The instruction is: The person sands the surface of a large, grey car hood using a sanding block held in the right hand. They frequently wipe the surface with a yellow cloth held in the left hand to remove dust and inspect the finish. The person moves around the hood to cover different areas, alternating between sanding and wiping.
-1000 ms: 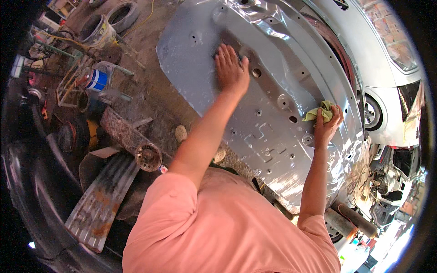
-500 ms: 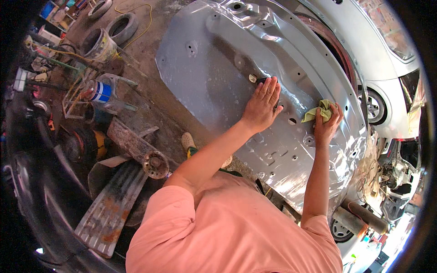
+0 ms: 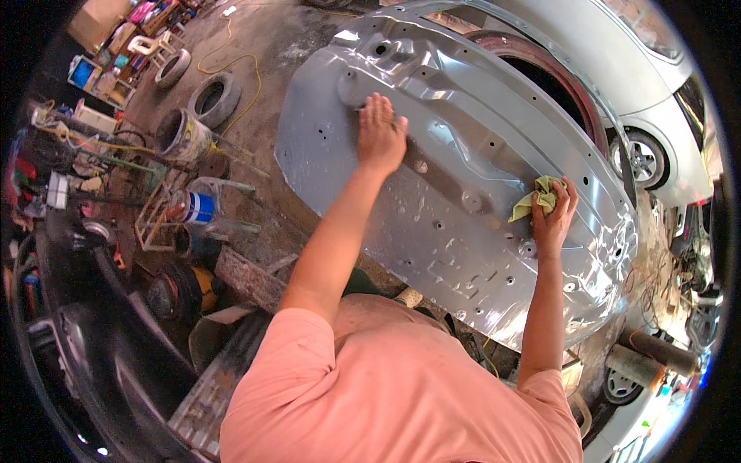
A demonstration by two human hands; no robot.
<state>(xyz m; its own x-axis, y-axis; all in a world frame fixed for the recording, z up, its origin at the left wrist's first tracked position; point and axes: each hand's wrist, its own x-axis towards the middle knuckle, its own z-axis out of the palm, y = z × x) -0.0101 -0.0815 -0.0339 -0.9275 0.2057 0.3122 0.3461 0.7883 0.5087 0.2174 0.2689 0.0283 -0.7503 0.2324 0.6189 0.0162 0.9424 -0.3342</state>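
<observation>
A large silver-grey metal car panel, with several holes and pressed ridges, lies flat in front of me. My left hand is laid on its far left part, fingers stretched and close together. A dark edge peeks out beside those fingertips, apparently a thin dark piece pressed under the hand; most of it is hidden. Toward the panel's right side, my right hand grips a crumpled yellow-green cloth against the metal. Wet-looking streaks and bright reflections show on the surface.
Behind the panel are a reddish tyre-like ring and a silver car. Leftward stand a dirty bucket, a loose tyre, a blue-and-white can and a black car body part. Cylinders lie at the lower right.
My left hand has slid leftward and away from me across the panel, the dark edge moving along with it. The right hand stays on the cloth. The view has shifted.
</observation>
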